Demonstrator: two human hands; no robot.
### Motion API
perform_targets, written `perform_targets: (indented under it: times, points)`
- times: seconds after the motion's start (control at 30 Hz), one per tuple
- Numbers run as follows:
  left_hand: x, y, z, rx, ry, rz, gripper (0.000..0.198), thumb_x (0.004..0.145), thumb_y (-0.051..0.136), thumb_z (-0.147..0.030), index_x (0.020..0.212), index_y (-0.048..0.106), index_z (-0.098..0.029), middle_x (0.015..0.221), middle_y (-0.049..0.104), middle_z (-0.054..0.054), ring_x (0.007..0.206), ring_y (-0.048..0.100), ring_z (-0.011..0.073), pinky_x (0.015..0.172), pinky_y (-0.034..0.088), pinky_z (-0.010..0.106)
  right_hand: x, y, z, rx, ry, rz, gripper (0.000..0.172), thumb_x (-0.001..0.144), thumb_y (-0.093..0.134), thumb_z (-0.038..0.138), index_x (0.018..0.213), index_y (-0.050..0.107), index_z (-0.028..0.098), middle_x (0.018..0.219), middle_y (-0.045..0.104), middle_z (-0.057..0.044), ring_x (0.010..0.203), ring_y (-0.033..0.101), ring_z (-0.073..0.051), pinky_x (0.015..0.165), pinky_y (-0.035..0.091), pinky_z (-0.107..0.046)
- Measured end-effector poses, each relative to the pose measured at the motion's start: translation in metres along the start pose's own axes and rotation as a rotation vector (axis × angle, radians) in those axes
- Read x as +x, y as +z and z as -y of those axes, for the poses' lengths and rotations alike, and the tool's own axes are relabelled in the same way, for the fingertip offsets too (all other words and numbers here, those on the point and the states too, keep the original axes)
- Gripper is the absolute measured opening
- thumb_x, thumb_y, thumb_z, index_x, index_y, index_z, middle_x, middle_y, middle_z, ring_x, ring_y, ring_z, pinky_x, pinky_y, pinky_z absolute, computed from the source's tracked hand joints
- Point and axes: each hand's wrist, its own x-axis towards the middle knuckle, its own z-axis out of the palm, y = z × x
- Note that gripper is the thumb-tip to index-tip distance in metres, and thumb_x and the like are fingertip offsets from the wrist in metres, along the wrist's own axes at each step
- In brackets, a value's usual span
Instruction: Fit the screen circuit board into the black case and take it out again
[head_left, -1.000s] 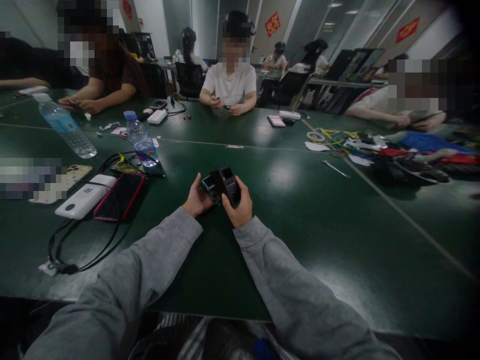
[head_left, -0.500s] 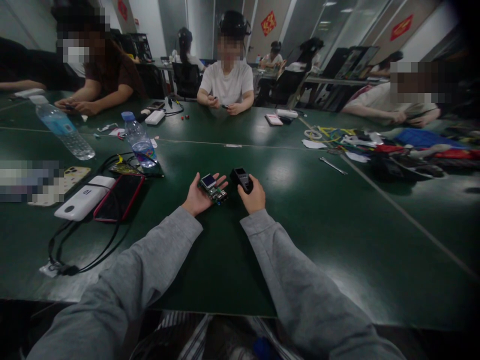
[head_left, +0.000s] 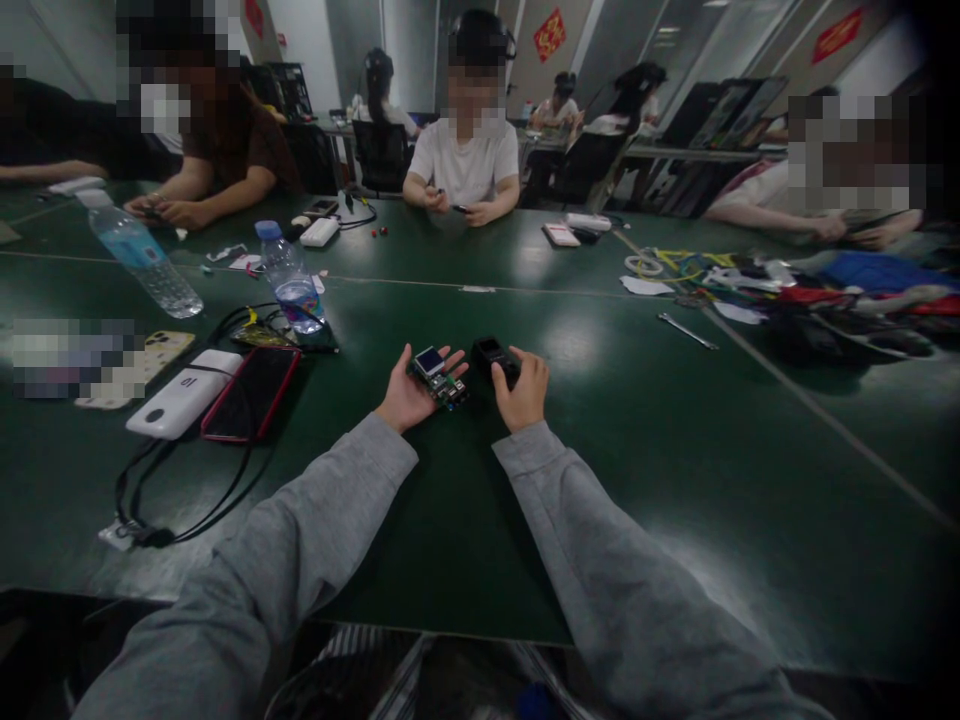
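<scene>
A small green circuit board with a little blue screen (head_left: 437,373) lies across the upturned fingers of my left hand (head_left: 409,395), which rests on the dark green table (head_left: 675,440). My right hand (head_left: 521,390) sits just to the right, its fingers curled round a small black plastic casing (head_left: 493,358). Board and casing are apart, a short gap between them. Both grey sleeves reach in from the bottom of the view.
To the left lie a red-edged phone (head_left: 251,392), a white power bank (head_left: 184,393), black cables (head_left: 165,490) and two water bottles (head_left: 294,280). A metal tool (head_left: 686,331) and a heap of coloured parts (head_left: 795,295) lie right. Other people sit across the table.
A second ago both hands held the board and black casing together. The casing has come off to the right in my right hand, and the board now lies in my left palm.
</scene>
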Motion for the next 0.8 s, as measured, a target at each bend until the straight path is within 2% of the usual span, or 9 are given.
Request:
perform_targets:
  times: [0.1, 0.2, 0.27, 0.37, 0.43, 0.57, 0.67, 0.8]
  points:
    - [0.002, 0.000, 0.001, 0.002, -0.003, 0.003, 0.066, 0.093, 0.041, -0.058, 0.142, 0.045, -0.014, 0.138, 0.058, 0.014, 0.128, 0.054, 0.0303, 0.106, 0.041, 0.048, -0.002, -0.008, 0.015, 0.020, -0.037, 0.001, 0.037, 0.090, 0.050, 0.040, 0.119, 0.059, 0.017, 0.118, 0.058, -0.015, 0.115, 0.051, -0.031, 0.099, 0.040, -0.053]
    - [0.005, -0.001, 0.002, 0.014, -0.001, -0.009, 0.066, 0.093, 0.040, -0.059, 0.142, 0.045, -0.014, 0.136, 0.059, 0.015, 0.126, 0.056, 0.0304, 0.106, 0.041, 0.048, -0.019, -0.013, 0.046, 0.066, -0.070, -0.033, 0.028, 0.093, 0.045, 0.035, 0.113, 0.061, 0.023, 0.117, 0.061, -0.011, 0.116, 0.053, -0.029, 0.101, 0.038, -0.051]
    - [0.007, -0.001, 0.003, 0.020, -0.008, 0.000, 0.067, 0.093, 0.039, -0.059, 0.142, 0.045, -0.013, 0.136, 0.059, 0.016, 0.126, 0.056, 0.0303, 0.107, 0.040, 0.048, -0.035, -0.011, 0.069, 0.097, -0.174, 0.059, 0.029, 0.092, 0.050, 0.037, 0.117, 0.060, 0.026, 0.121, 0.061, -0.009, 0.119, 0.053, -0.028, 0.102, 0.038, -0.049]
    - [0.009, 0.001, 0.004, 0.030, -0.028, 0.026, 0.069, 0.094, 0.036, -0.060, 0.142, 0.044, -0.012, 0.137, 0.058, 0.018, 0.127, 0.054, 0.0310, 0.109, 0.037, 0.049, -0.055, -0.003, 0.091, 0.087, -0.315, 0.251, 0.047, 0.087, 0.059, 0.047, 0.130, 0.053, 0.031, 0.135, 0.055, -0.008, 0.126, 0.049, -0.031, 0.102, 0.036, -0.049]
    - [0.009, 0.002, 0.004, 0.032, -0.033, 0.024, 0.068, 0.094, 0.035, -0.060, 0.142, 0.044, -0.012, 0.137, 0.057, 0.018, 0.127, 0.054, 0.0312, 0.109, 0.036, 0.050, -0.058, 0.001, 0.092, 0.063, -0.341, 0.303, 0.051, 0.088, 0.059, 0.049, 0.136, 0.048, 0.033, 0.139, 0.053, -0.007, 0.129, 0.046, -0.032, 0.105, 0.033, -0.049]
    - [0.008, 0.002, 0.005, 0.034, -0.020, 0.008, 0.067, 0.094, 0.038, -0.059, 0.141, 0.046, -0.012, 0.136, 0.058, 0.017, 0.126, 0.055, 0.0312, 0.109, 0.037, 0.050, -0.047, 0.004, 0.072, 0.012, -0.300, 0.320, 0.053, 0.090, 0.057, 0.049, 0.139, 0.046, 0.033, 0.141, 0.052, -0.008, 0.131, 0.044, -0.033, 0.106, 0.031, -0.051]
    - [0.009, 0.001, 0.004, 0.035, -0.031, -0.005, 0.066, 0.093, 0.040, -0.059, 0.141, 0.046, -0.013, 0.136, 0.059, 0.017, 0.124, 0.057, 0.0318, 0.108, 0.039, 0.052, -0.039, 0.005, 0.060, -0.019, -0.281, 0.333, 0.053, 0.089, 0.059, 0.049, 0.138, 0.048, 0.032, 0.140, 0.050, -0.010, 0.130, 0.045, -0.034, 0.104, 0.035, -0.052]
    - [0.010, 0.001, 0.005, 0.032, -0.036, -0.012, 0.066, 0.094, 0.041, -0.057, 0.142, 0.045, -0.012, 0.135, 0.059, 0.018, 0.122, 0.058, 0.0315, 0.108, 0.039, 0.051, -0.037, 0.006, 0.056, -0.003, -0.299, 0.382, 0.046, 0.089, 0.059, 0.040, 0.134, 0.053, 0.031, 0.137, 0.050, -0.012, 0.124, 0.049, -0.034, 0.097, 0.044, -0.052]
